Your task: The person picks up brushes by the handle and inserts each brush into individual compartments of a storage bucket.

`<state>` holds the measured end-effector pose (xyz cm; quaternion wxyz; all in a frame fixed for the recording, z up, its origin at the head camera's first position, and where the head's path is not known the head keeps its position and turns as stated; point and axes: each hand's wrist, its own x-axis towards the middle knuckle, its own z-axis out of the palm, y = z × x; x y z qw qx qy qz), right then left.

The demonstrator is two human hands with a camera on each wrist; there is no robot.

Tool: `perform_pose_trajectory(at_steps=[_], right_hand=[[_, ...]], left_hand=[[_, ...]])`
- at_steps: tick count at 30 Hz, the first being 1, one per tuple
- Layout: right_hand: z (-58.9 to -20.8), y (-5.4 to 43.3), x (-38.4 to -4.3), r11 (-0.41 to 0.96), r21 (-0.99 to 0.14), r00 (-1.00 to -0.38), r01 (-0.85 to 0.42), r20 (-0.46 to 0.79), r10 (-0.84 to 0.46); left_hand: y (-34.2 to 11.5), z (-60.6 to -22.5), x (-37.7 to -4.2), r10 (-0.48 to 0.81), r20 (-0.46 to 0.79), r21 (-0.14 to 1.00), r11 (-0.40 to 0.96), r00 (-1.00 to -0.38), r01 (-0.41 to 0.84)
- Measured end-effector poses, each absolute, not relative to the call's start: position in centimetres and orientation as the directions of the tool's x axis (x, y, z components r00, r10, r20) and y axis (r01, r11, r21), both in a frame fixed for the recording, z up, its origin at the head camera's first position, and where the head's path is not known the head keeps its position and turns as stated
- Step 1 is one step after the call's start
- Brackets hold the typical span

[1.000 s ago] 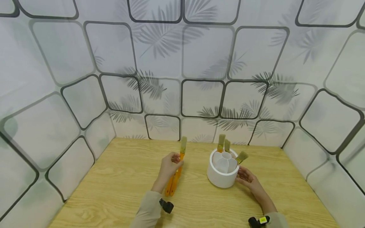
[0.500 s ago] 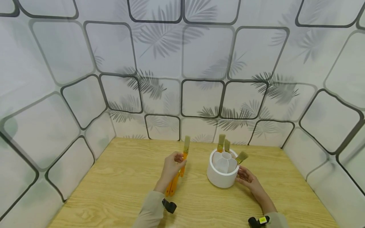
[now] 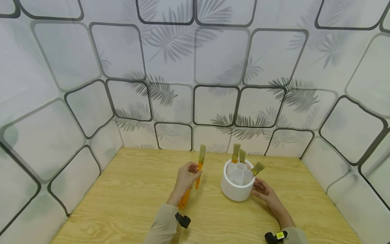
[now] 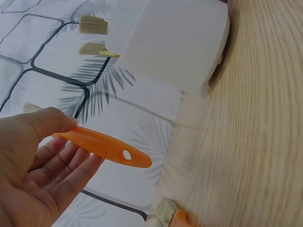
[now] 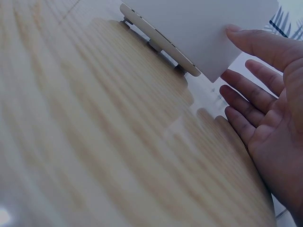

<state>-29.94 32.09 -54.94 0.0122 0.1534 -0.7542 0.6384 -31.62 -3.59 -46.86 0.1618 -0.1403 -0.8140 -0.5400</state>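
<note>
Between thumb and fingers my left hand pinches a paintbrush with pale bristles pointing up; its orange handle hangs down in the left wrist view. A round white divided holder stands to the right, apart from that brush. Several paintbrushes stick up from its outer compartments, one leaning right. My right hand is at the holder's right side, and in the right wrist view its thumb touches the white wall while the other fingers extend loosely.
More orange-handled paintbrushes lie on the wooden table under my left hand, partly hidden by it. A patterned curtain encloses the back and both sides. In the right wrist view, the holder has a base with small feet.
My left hand has lifted the paintbrush off the others on the table and moved a little right with it, toward the holder. The right hand and holder have stayed in place.
</note>
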Motion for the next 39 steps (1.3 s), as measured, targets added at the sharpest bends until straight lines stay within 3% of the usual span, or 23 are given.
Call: perform_pose_trajectory(at_steps=[39], right_hand=[[-55.1, 32.2, -30.0, 0.154, -0.959, -0.955, -0.236, 0.200, -0.218]], left_hand=[[-1.7, -46.2, -31.6, 0.097, 0.465, 0.812, 0.350, -0.880, 0.467]])
